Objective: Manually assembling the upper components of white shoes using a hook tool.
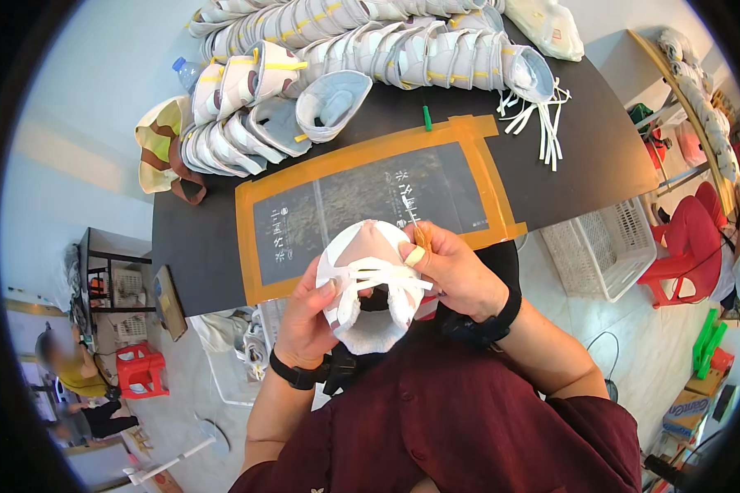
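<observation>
Between my hands, above the near edge of the table, is a white and beige fabric shoe upper (368, 246) with fleecy lining and white laces (378, 274) tied across it. My left hand (306, 316) grips its left side, thumb on the outside. At its upper right side, my right hand (460, 267) is closed round a thin pointed tool (420, 236) with an orange-brown handle, the fingers against the fabric. Something pale yellow shows at the right fingertips; I cannot tell what it is. Part of the upper's inside is dark.
Nested rows of similar shoe uppers (403, 57) line the table's far side, beside a cloth bag (160, 148). Orange tape (370, 144) frames a clear sheet; a green pen-like tool (427, 118) lies behind it. White crates (604, 251) stand below. Other people sit at both sides.
</observation>
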A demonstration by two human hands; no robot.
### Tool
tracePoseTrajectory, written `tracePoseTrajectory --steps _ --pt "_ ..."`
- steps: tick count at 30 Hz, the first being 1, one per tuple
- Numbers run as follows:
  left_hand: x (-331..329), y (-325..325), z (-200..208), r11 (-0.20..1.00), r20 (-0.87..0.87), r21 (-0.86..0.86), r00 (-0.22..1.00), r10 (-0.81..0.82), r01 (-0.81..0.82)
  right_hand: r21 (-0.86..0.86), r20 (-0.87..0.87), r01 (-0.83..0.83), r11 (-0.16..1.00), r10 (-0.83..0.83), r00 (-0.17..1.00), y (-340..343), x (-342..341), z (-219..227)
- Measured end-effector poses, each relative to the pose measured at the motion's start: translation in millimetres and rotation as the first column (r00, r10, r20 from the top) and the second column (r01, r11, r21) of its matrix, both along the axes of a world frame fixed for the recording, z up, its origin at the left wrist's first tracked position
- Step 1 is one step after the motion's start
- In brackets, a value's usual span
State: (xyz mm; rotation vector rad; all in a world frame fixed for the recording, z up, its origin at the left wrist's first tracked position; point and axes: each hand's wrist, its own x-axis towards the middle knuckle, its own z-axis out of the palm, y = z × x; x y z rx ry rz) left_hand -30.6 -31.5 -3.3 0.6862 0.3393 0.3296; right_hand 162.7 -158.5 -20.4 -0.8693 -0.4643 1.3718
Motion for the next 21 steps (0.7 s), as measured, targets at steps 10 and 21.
tracePoseTrajectory --steps 10,21 --pt "0 -2 5 0.995 -0.283 0.075 0.955 0.09 -0.072 -0.029 0.339 0.051 0.998 -0.038 0.94 1 -4 8" --pt "6 -3 48 -0.107 -0.114 0.984 0.96 0.256 0.145 -0.057 0.597 -0.043 0.997 0.069 0.799 -6 -15 30"
